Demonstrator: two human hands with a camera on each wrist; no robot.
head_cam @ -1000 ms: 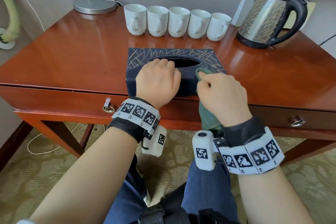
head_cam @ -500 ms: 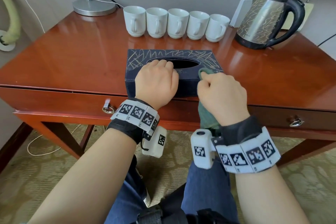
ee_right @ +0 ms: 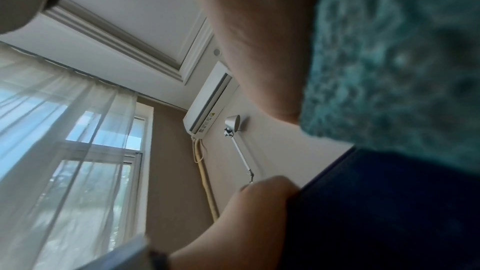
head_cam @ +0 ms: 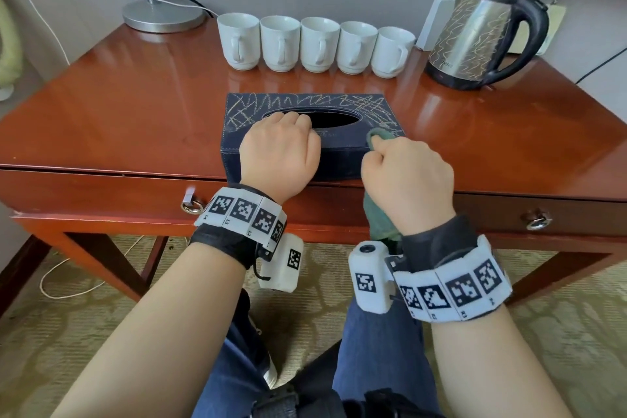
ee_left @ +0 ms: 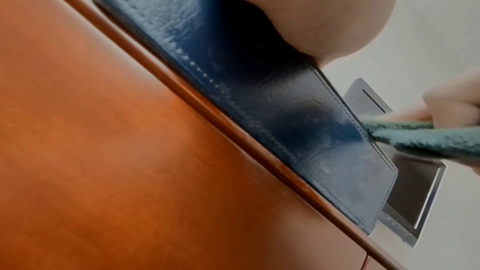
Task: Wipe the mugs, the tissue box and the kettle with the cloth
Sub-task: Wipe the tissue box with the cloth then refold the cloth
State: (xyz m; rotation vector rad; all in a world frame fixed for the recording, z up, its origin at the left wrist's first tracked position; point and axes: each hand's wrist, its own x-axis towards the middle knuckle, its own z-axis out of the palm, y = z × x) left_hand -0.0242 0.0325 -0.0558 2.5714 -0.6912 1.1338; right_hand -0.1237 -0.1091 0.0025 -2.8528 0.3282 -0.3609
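Glossy reddish wooden counter [head_cam: 135, 119] against a grey wall, with five white mugs [head_cam: 319, 44] lined up along the back edge and a steel kettle [head_cam: 475, 41] at the back right corner. The dark blue tissue box [head_cam: 305, 112] sits right at the front edge, and the left hand [head_cam: 280, 154] has its grip curled over the box's front top edge, fingers hooked at the opening. The right hand [head_cam: 407, 176] has its grip closed round a green cloth [head_cam: 380, 137], pressing it on the box's front right top corner, the rest hanging below the counter's front edge.
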